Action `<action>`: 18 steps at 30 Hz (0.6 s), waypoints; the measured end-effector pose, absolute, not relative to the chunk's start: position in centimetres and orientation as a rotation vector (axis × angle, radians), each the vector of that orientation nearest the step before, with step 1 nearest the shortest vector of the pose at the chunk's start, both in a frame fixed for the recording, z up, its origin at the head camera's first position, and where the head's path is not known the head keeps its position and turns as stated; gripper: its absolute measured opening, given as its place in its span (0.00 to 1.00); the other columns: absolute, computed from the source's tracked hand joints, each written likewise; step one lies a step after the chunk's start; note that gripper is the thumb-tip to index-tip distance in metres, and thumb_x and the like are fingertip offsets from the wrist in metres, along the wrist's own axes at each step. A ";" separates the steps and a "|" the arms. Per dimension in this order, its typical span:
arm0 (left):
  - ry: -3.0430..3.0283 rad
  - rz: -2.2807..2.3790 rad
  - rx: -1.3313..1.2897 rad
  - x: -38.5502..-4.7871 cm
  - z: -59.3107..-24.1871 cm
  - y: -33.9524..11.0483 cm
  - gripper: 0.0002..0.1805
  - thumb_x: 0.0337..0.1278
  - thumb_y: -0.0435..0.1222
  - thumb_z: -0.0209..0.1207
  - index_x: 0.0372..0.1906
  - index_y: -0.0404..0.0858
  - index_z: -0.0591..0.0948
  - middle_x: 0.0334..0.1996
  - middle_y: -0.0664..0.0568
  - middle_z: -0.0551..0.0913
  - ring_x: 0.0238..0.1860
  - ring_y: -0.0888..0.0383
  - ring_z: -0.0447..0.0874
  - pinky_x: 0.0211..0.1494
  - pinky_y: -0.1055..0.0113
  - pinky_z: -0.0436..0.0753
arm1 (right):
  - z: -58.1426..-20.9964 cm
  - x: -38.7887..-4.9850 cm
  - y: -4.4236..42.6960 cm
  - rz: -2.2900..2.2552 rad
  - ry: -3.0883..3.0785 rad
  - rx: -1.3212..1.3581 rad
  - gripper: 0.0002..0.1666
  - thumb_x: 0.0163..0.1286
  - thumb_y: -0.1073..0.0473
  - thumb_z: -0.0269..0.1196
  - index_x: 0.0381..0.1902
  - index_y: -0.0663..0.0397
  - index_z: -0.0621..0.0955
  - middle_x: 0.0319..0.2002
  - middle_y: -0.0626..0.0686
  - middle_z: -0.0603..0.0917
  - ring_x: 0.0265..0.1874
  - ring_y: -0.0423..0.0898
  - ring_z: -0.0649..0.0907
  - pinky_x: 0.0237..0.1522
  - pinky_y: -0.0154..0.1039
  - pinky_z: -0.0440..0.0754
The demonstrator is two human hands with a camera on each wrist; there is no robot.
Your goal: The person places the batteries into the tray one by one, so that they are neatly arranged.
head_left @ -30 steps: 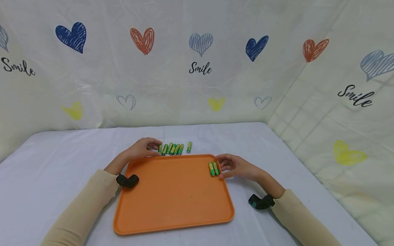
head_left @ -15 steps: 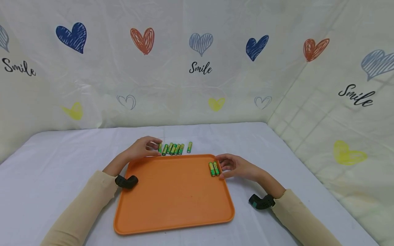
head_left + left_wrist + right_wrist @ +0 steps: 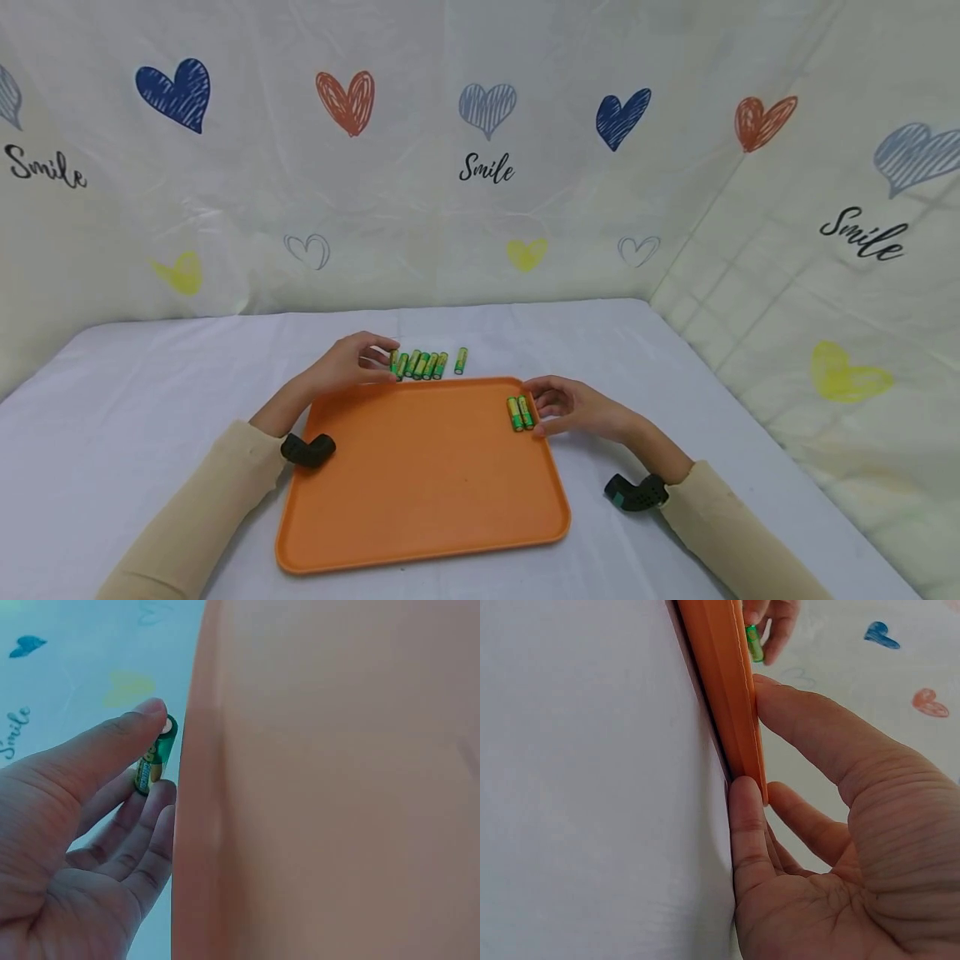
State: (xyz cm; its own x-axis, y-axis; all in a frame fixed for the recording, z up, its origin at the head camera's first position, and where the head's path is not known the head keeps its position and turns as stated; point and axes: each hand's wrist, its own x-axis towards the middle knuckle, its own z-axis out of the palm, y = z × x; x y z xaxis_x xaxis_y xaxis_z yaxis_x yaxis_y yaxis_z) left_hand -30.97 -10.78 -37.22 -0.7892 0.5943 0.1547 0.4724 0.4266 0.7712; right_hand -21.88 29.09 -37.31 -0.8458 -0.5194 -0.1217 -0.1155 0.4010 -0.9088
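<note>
In the head view, my left hand (image 3: 354,362) pinches a green-and-yellow battery (image 3: 393,360) just beyond the back edge of an orange tray (image 3: 423,475). The left wrist view shows this battery (image 3: 156,754) between thumb and fingertips, beside the tray rim (image 3: 199,787). Several more batteries (image 3: 423,365) lie in a row to its right. My right hand (image 3: 581,408) holds the tray at its back right corner; in the right wrist view, its thumb and fingers lie against the rim (image 3: 731,690). Two batteries (image 3: 520,412) lie side by side inside that corner.
A single battery (image 3: 461,360) lies apart, right of the row. White cloth (image 3: 630,358) covers the table, and a curtain (image 3: 412,192) printed with hearts and "Smile" hangs behind it. A black wrist camera (image 3: 308,451) on the left arm hangs over the tray's left side.
My left hand has shifted slightly right with the pinched battery, closer to the row. The right hand, the tray and the two batteries in it look unmoved.
</note>
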 end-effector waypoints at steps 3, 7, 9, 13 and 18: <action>2.511 1.308 0.991 -30.8 -37.2 -10.5 0.31 0.55 0.34 0.68 0.62 0.26 0.73 0.58 0.36 0.75 0.53 0.43 0.80 0.56 0.54 0.81 | -37.3 -21.8 29.1 -1.432 2.280 -0.533 0.41 0.61 0.62 0.71 0.68 0.64 0.66 0.62 0.61 0.72 0.52 0.52 0.73 0.52 0.29 0.78; 2.495 1.338 0.991 -30.7 -37.2 -10.0 0.31 0.55 0.33 0.69 0.62 0.27 0.73 0.58 0.37 0.74 0.53 0.44 0.80 0.57 0.53 0.80 | -37.3 -21.8 29.1 -1.431 2.286 -0.528 0.41 0.61 0.61 0.71 0.69 0.64 0.66 0.61 0.61 0.72 0.53 0.53 0.73 0.52 0.29 0.78; 2.502 1.349 0.978 -30.7 -37.3 -9.8 0.30 0.55 0.34 0.69 0.62 0.28 0.73 0.58 0.37 0.74 0.53 0.44 0.80 0.57 0.53 0.80 | -37.2 -21.8 29.1 -1.430 2.288 -0.533 0.41 0.61 0.61 0.71 0.68 0.64 0.66 0.61 0.61 0.72 0.53 0.53 0.73 0.53 0.29 0.78; 2.509 1.364 0.979 -30.5 -37.2 -9.5 0.31 0.54 0.34 0.70 0.62 0.28 0.74 0.58 0.38 0.74 0.52 0.45 0.80 0.57 0.54 0.80 | -37.2 -21.8 29.1 -1.429 2.287 -0.541 0.42 0.60 0.61 0.72 0.69 0.64 0.66 0.61 0.61 0.72 0.53 0.53 0.73 0.53 0.30 0.78; 2.485 1.371 1.006 -30.0 -37.0 -8.8 0.31 0.53 0.34 0.70 0.62 0.28 0.74 0.58 0.37 0.73 0.52 0.45 0.80 0.57 0.53 0.80 | -37.3 -21.8 29.0 -1.424 2.292 -0.525 0.42 0.60 0.60 0.72 0.68 0.61 0.67 0.61 0.59 0.72 0.53 0.52 0.73 0.53 0.30 0.78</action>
State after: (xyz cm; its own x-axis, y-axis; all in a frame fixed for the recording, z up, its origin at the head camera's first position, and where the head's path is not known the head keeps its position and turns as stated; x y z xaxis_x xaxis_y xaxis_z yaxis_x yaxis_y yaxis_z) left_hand -30.00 -8.77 -36.95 -0.7693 0.6083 0.1953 0.4894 0.3647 0.7921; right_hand -21.81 29.04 -37.29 -0.8537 -0.5047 -0.1286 -0.1085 0.4138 -0.9039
